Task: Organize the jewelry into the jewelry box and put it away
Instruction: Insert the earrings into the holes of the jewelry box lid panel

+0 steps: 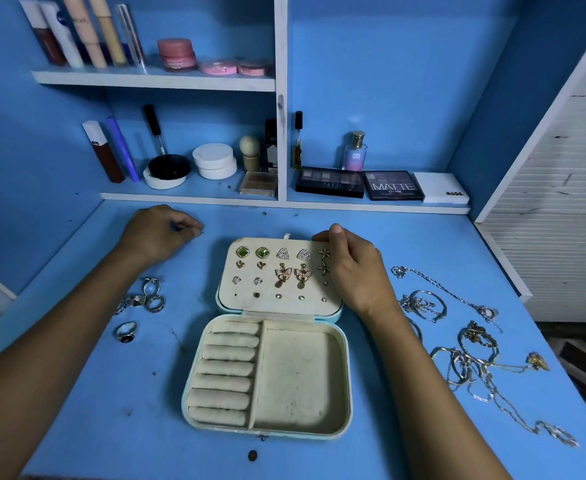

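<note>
- The pale blue jewelry box with cream lining (pixel 267 375) is lying open in the middle of the blue worktop (pixel 405 237)
- The right hand (pixel 353 271) is grasping the far right corner of its earring lid (pixel 281 275)
- The left hand (pixel 160 233) is resting clenched near the far edge, pinching something tiny
- Silver rings (pixel 142 299) are lying towards the left edge, tangled chains (pixel 471 351) towards the right edge

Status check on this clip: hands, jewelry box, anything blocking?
Left hand pinches something tiny, unclear what. Right hand holds the earring panel. Jewelry box open, trays bare. Rings and necklaces outside; nothing blocking.
</note>
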{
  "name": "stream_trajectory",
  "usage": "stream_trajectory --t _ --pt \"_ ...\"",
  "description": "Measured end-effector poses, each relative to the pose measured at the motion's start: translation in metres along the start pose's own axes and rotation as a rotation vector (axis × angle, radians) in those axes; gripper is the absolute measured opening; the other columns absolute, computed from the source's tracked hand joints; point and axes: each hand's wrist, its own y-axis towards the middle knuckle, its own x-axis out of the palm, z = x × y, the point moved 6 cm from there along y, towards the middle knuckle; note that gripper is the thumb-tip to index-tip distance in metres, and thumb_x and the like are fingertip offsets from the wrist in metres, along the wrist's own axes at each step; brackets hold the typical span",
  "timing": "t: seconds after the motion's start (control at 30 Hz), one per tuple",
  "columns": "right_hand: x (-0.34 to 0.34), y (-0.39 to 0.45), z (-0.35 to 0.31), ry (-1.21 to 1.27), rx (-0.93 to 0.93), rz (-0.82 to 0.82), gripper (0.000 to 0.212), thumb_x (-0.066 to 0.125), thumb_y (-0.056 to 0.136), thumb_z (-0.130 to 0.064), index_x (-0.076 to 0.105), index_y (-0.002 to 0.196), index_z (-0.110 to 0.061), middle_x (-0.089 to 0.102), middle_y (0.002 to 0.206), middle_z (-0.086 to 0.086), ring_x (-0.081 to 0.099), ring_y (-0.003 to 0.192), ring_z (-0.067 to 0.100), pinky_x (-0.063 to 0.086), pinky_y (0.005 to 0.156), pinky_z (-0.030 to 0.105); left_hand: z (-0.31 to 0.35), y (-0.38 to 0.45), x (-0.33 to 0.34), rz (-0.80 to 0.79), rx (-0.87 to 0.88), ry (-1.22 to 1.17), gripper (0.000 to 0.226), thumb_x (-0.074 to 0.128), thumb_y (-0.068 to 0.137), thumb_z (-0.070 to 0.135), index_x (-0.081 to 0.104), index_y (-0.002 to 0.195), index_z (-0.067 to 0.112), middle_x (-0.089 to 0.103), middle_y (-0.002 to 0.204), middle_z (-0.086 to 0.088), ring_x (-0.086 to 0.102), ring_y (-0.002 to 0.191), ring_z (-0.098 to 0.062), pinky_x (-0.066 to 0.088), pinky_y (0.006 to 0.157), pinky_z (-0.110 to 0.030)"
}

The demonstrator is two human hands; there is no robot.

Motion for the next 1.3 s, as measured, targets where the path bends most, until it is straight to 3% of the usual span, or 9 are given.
stream_trajectory --t 0.2,0.33,0.4,0.53,0.7,0.83,0.97,1.13,1.3 --pt "0.0 -0.001 -0.001 0.002 -0.003 -0.001 0.045 0.033 0.107 -0.039 0.074 0.099 -0.023 0.07 0.091 -0.009 0.061 0.09 0.005 0.042 0.074 0.013 0.008 -0.012 -0.004 0.03 0.027 -0.013 0.005 0.073 0.088 0.018 0.076 0.091 0.016 0.071 0.09 -0.001 0.058 0.079 -0.011 0.038 0.073 -0.017" --pt "-0.001 -0.001 -0.001 0.005 -0.002 -0.002 0.045 0.033 0.107 -0.039 0.074 0.1 -0.022 0.07 0.091 -0.01 0.06 0.09 0.002 0.042 0.074 0.013 0.015 -0.026 -0.009 0.06 0.036 -0.098 0.007 0.073 0.087 0.012 0.072 0.086 0.019 0.069 0.08 0.007 0.059 0.069 0.014 0.038 0.064 0.001" --pt "0.0 -0.001 -0.001 0.003 -0.001 -0.004 0.045 0.033 0.107 -0.04 0.074 0.1 -0.023 0.069 0.091 -0.011 0.06 0.089 0.001 0.042 0.074 0.012 0.022 -0.037 -0.013 0.059 0.062 -0.158 0.01 0.075 0.085 0.011 0.073 0.085 0.02 0.07 0.08 0.01 0.059 0.07 0.015 0.04 0.067 0.003" --pt "0.0 0.0 -0.002 -0.007 -0.002 -0.006 0.045 0.033 0.107 -0.04 0.074 0.101 -0.023 0.069 0.09 -0.013 0.06 0.089 -0.001 0.042 0.073 0.014 0.043 -0.064 -0.02 0.02 0.124 -0.272 0.013 0.08 0.08 0.013 0.075 0.084 0.025 0.072 0.076 0.013 0.063 0.072 0.004 0.044 0.068 -0.001" --pt "-0.001 -0.001 -0.002 -0.015 0.0 -0.012 0.045 0.032 0.107 -0.04 0.074 0.102 -0.023 0.067 0.089 -0.015 0.059 0.089 -0.002 0.042 0.073 0.014 0.062 -0.095 -0.016 -0.091 0.18 -0.302 0.014 0.082 0.078 0.016 0.076 0.077 0.028 0.065 0.063 0.014 0.04 0.044 -0.011 0.036 0.044 -0.014" --pt "-0.001 -0.002 -0.002 -0.019 -0.002 -0.015 0.046 0.032 0.107 -0.041 0.074 0.102 -0.023 0.067 0.088 -0.013 0.059 0.088 -0.001 0.042 0.073 0.015 0.068 -0.105 -0.012 -0.151 0.233 -0.264 0.022 0.083 0.076 0.022 0.074 0.082 0.042 0.068 0.07 0.012 0.046 0.057 -0.038 0.039 0.05 -0.034" --pt "-0.001 -0.002 -0.002 -0.01 0.002 -0.012 0.045 0.032 0.107 -0.041 0.074 0.101 -0.023 0.07 0.091 -0.008 0.061 0.09 0.005 0.043 0.074 0.016 0.068 -0.108 -0.008 -0.178 0.291 -0.248 0.025 0.084 0.074 0.023 0.075 0.084 0.043 0.071 0.076 0.009 0.048 0.057 -0.034 0.043 0.056 -0.04" --pt "0.0 -0.002 -0.002 -0.005 0.003 -0.012 0.045 0.033 0.107 -0.041 0.074 0.101 -0.023 0.071 0.093 -0.007 0.062 0.093 0.009 0.044 0.076 0.018 0.068 -0.108 -0.007 -0.181 0.305 -0.251 0.022 0.086 0.072 0.019 0.078 0.075 0.04 0.072 0.077 0.011 0.048 0.054 -0.015 0.043 0.056 -0.032" --pt "-0.001 -0.002 -0.002 -0.016 -0.002 -0.015 0.046 0.032 0.107 -0.041 0.074 0.103 -0.023 0.07 0.094 -0.007 0.061 0.092 0.008 0.043 0.076 0.018 0.068 -0.108 -0.006 -0.185 0.3 -0.249 0.025 0.085 0.072 0.023 0.076 0.082 0.044 0.073 0.079 0.013 0.049 0.055 -0.021 0.045 0.057 -0.035"
